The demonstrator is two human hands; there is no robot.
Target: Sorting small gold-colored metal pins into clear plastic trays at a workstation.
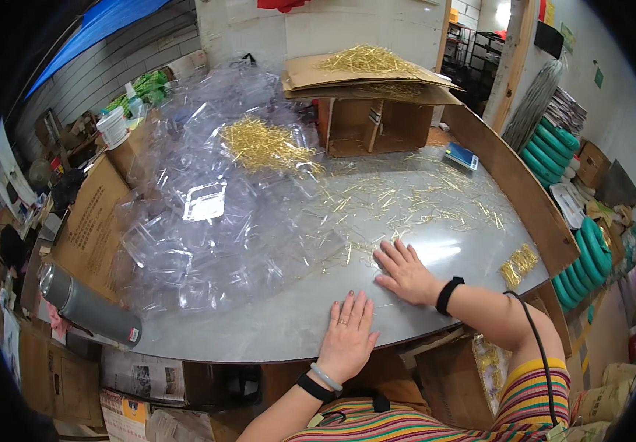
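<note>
My left hand (349,337) lies flat near the front edge of the grey metal table (251,335), fingers straight, holding nothing. Farther forward and to the right, my right hand (410,276) rests palm down with its fingers spread. Its fingertips are beside a few loose gold-coloured thin metal pieces (388,197), which lie scattered across the tabletop; they look like small pins or hooks, too small to name surely. A denser pile of them (259,142) sits on a heap of clear plastic packs (218,199) at the left. A small gold cluster (519,265) lies right of my right hand.
A grey flask (89,306) leans at the left edge. Behind stands an open cardboard box (384,129) with flat cardboard and more gold pieces (369,59) on top. A blue box (461,157) lies near it. Cardboard strips (513,173) wall the right side; green coils (587,258) stand beyond.
</note>
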